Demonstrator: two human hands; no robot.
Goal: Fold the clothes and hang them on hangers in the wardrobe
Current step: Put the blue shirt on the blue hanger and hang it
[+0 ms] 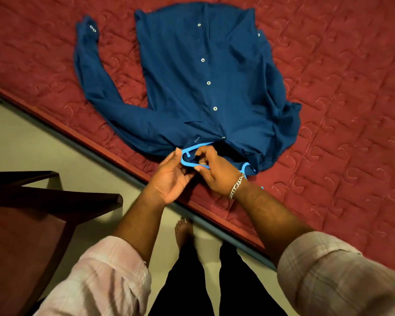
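Note:
A dark blue button-up shirt [205, 87] lies flat on the red quilted bed [340, 110], collar end toward me, one long sleeve stretched to the left. A light blue plastic hanger [187, 161] pokes out of the collar opening, its hook near the bed's edge; most of it is hidden inside the shirt. My right hand [217, 172], with a silver bracelet at the wrist, curls its fingers round the hanger's hook. At the same spot my left hand [171, 176] pinches the collar fabric and the hanger.
The bed's edge [114, 153] runs diagonally from upper left to lower right. A dark wooden piece of furniture [32, 213] stands at the lower left on the pale floor. My bare foot [184, 231] and dark trousers are below the hands.

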